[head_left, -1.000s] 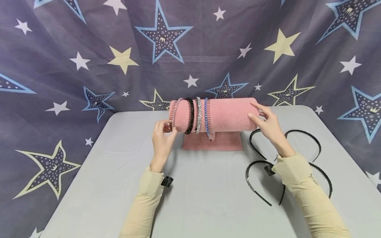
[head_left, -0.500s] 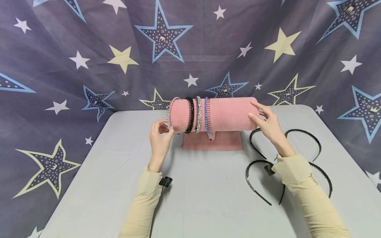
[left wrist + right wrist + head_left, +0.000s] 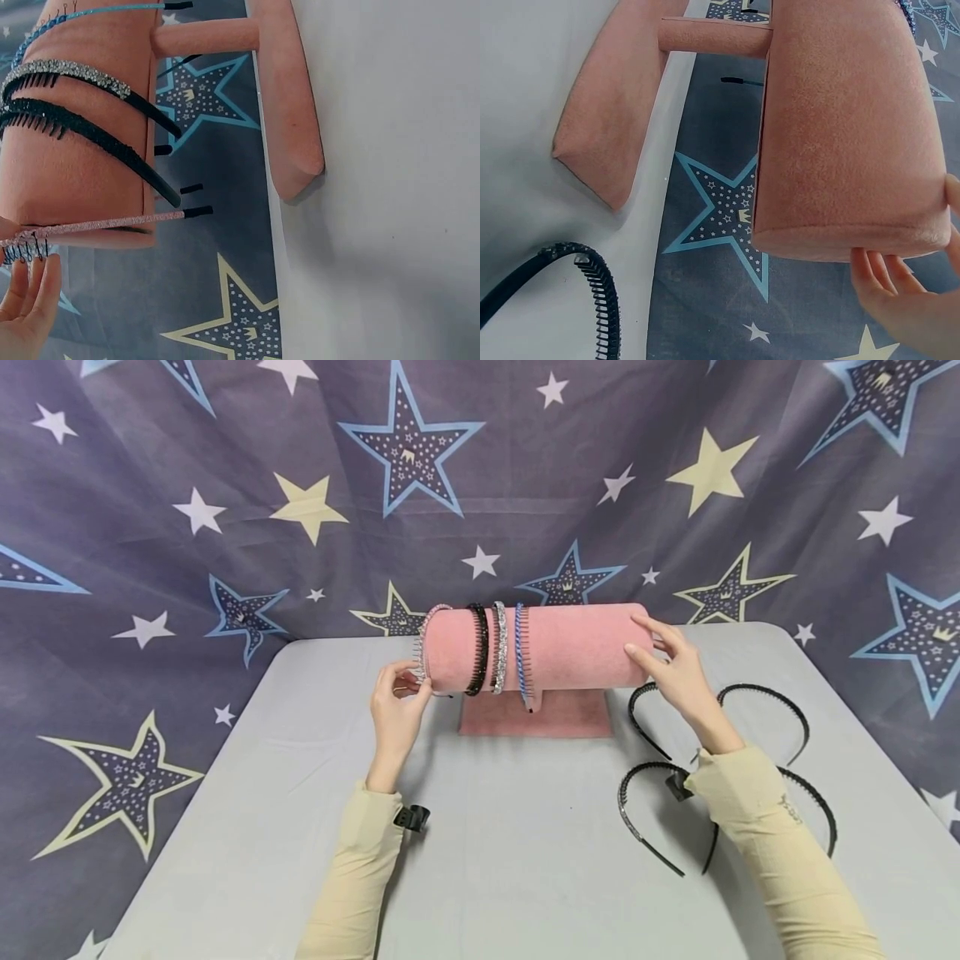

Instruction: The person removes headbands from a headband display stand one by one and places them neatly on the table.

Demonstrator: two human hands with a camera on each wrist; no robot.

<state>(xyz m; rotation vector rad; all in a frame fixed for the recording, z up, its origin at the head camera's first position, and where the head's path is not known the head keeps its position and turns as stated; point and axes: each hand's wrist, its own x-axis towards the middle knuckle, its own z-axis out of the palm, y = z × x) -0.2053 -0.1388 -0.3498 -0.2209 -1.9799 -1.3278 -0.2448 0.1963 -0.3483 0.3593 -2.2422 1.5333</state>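
Observation:
My left hand (image 3: 397, 718) pinches a pink glittery headband (image 3: 420, 647) at the left end of the pink padded roll (image 3: 585, 647). In the left wrist view that headband (image 3: 112, 223) lies across the roll's end, its teeth by my fingertips (image 3: 49, 264). A black headband (image 3: 477, 652), a silver one (image 3: 499, 647) and a blue one (image 3: 521, 652) sit around the roll. My right hand (image 3: 678, 681) holds the roll's right end; in the right wrist view its fingers (image 3: 881, 274) curl against the end face.
The roll's pink base (image 3: 536, 722) stands on the grey-white table (image 3: 510, 860). Several dark headbands (image 3: 628, 814) lie at the right, some partly under my right forearm. A star-patterned cloth (image 3: 525, 460) hangs behind the table.
My left hand has moved left with the pink headband, from around the roll to its left end. My right hand has stayed on the right end.

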